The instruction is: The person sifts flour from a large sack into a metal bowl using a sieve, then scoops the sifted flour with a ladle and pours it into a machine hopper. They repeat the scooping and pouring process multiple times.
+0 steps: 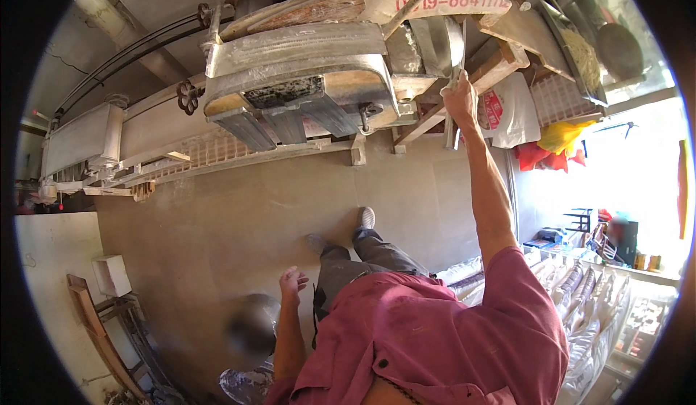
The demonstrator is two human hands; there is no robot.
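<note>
My right arm reaches far forward. At its end my right hand (pixel 460 102) is closed around an upright pale metal bar (pixel 463 39) beside a dusty machine. What the bar joins to cannot be made out. The machine has a rounded metal-rimmed front (pixel 301 90) with dark slanted plates beneath it. My left hand (pixel 292 282) hangs low by my left hip, fingers loosely apart, holding nothing. A dark round thing (pixel 252 327), blurred, stands near that forearm.
A handwheel (pixel 190 97) juts from the machine's left side. A white sack (pixel 515 111) and yellow and red plastic (pixel 564 140) hang at the right. Long plastic-wrapped bundles (pixel 594 296) lie at lower right. Wooden boards (pixel 98 322) lean at lower left.
</note>
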